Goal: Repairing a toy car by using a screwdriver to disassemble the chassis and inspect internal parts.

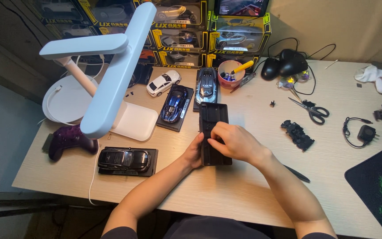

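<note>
Between blue model car (pixel 174 103) and scissors (pixel 311 109), both hands' fingers (pixel 215 142) grip a black base (pixel 213 116).

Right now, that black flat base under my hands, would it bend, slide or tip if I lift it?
The black base looks like moulded plastic, so probably stiff and light. It lies flat on the smooth table, so it may slide rather than tip. The left hand and right hand steady it.
</note>
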